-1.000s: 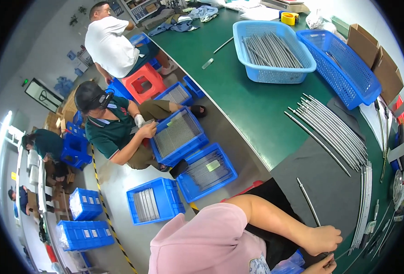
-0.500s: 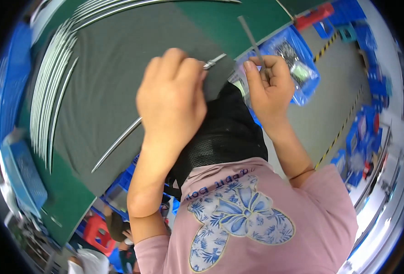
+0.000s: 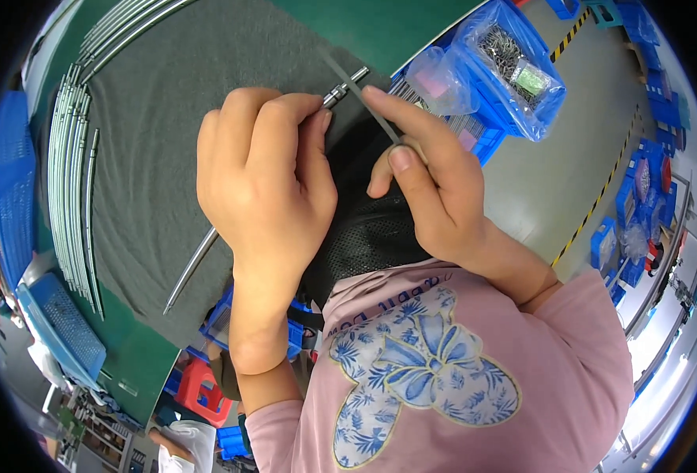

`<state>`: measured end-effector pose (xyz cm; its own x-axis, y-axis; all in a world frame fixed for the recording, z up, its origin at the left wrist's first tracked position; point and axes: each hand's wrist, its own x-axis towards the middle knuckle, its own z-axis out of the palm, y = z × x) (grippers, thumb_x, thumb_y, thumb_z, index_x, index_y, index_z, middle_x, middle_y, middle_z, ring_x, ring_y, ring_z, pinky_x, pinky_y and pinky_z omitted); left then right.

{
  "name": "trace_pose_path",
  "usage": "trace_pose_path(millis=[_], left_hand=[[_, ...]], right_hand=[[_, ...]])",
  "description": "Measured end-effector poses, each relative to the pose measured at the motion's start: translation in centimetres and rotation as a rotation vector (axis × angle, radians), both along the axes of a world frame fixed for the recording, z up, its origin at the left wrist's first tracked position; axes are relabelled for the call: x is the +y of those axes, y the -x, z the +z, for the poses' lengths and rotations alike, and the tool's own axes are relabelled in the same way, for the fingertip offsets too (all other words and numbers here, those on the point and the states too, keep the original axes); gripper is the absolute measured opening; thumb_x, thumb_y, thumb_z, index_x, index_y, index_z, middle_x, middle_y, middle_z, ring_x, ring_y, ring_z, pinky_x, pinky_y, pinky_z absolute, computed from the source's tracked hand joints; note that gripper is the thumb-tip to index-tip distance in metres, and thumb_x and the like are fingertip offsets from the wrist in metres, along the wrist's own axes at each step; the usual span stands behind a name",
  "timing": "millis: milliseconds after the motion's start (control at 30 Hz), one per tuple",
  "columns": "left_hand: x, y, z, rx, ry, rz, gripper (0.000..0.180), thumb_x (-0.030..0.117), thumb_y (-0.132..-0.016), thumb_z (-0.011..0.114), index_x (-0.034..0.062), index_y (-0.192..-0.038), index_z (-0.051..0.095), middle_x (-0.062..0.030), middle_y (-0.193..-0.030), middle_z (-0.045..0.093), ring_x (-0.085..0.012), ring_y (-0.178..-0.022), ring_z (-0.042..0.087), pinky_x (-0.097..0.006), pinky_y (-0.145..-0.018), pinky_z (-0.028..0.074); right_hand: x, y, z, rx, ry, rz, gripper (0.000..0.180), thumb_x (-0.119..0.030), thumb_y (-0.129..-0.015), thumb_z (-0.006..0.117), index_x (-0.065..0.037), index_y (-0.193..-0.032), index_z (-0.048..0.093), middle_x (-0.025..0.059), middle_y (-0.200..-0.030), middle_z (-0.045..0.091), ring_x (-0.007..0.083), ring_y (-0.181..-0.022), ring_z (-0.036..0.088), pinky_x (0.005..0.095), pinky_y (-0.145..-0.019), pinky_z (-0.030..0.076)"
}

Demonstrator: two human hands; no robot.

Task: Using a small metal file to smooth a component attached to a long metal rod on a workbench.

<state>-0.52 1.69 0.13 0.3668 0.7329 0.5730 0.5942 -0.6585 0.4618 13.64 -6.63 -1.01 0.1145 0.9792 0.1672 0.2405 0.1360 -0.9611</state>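
My left hand (image 3: 262, 173) is closed around a long, shiny metal rod (image 3: 191, 270), its knuckles hiding the middle. The lower end slants down to the left over the grey cloth (image 3: 151, 158). Beyond my fingers the rod's other end shows a stepped, ringed collar (image 3: 334, 96) and a thin tip. In my right hand (image 3: 443, 177), a thin flat grey metal strip (image 3: 378, 118) is pinched between thumb and fingers. The strip points up and left, its far end blurred, and crosses in front of the rod's tip. Whether the two touch, I cannot tell.
Several similar rods (image 3: 68, 189) lie side by side on the cloth's left, with more at the far left. A blue bin (image 3: 549, 118) of small metal parts stands at the right. Blue baskets (image 3: 65, 327) line the green table's (image 3: 132, 386) left edge; a red stool (image 3: 206, 394) stands below.
My right hand has moved left with the strip, bringing it across the rod's tip. My left hand has shifted slightly left with the rod. The whole view has tilted a little.
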Motion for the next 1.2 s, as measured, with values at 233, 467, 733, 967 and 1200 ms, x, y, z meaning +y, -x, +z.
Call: trace_pose_path(millis=[233, 467, 733, 967, 1200], left_hand=[[0.0, 0.0, -0.1, -0.031, 0.031, -0.002, 0.015, 0.000, -0.068, 0.069, 0.0089, -0.078, 0.063, -0.0033, -0.076, 0.055, -0.0224, -0.064, 0.050, -0.032, -0.056, 0.041], [0.0, 0.2, 0.3, -0.090, 0.106, -0.034, 0.016, -0.003, -0.065, 0.069, 0.0059, -0.077, 0.065, -0.0047, -0.075, 0.056, -0.0225, -0.062, 0.050, -0.032, -0.055, 0.041], [0.3, 0.0, 0.0, -0.124, 0.130, -0.037, 0.015, -0.005, -0.064, 0.069, 0.0044, -0.075, 0.063, -0.0050, -0.073, 0.055, -0.0221, -0.060, 0.050, -0.032, -0.054, 0.041], [0.0, 0.2, 0.7, -0.101, 0.120, -0.073, 0.011, -0.010, -0.072, 0.067, -0.0019, -0.078, 0.064, -0.0076, -0.074, 0.057, -0.0152, -0.059, 0.053, -0.024, -0.051, 0.041], [0.1, 0.2, 0.5, -0.133, 0.107, -0.076, 0.011, -0.010, -0.071, 0.068, -0.0021, -0.075, 0.061, -0.0079, -0.073, 0.055, -0.0164, -0.060, 0.052, -0.025, -0.053, 0.041]], right_hand=[[-0.1, 0.5, -0.6, -0.166, -0.020, -0.017, 0.038, 0.000, -0.093, 0.042, 0.004, -0.131, 0.048, 0.0082, -0.077, 0.061, 0.0112, -0.056, 0.054, 0.0241, -0.053, 0.045], [-0.7, -0.5, 2.2, -0.845, -0.077, 0.011, 0.058, 0.008, -0.069, 0.054, 0.000, -0.126, 0.057, 0.0058, -0.053, 0.047, 0.0197, -0.041, 0.046, 0.0323, -0.044, 0.039], [0.3, -1.0, 2.5, -0.931, -0.122, 0.057, 0.058, 0.005, -0.070, 0.053, -0.002, -0.127, 0.056, 0.0046, -0.054, 0.049, 0.0190, -0.040, 0.044, 0.0330, -0.041, 0.035], [-0.2, -1.6, 3.5, -0.911, -0.040, 0.136, 0.060, 0.006, -0.071, 0.054, -0.003, -0.130, 0.054, 0.0051, -0.057, 0.049, 0.0212, -0.040, 0.043, 0.0341, -0.041, 0.034], [0.6, -2.1, 3.6, -0.916, -0.020, 0.187, 0.055, 0.005, -0.073, 0.054, 0.000, -0.128, 0.054, 0.0096, -0.068, 0.060, 0.0217, -0.041, 0.046, 0.0337, -0.042, 0.035]])
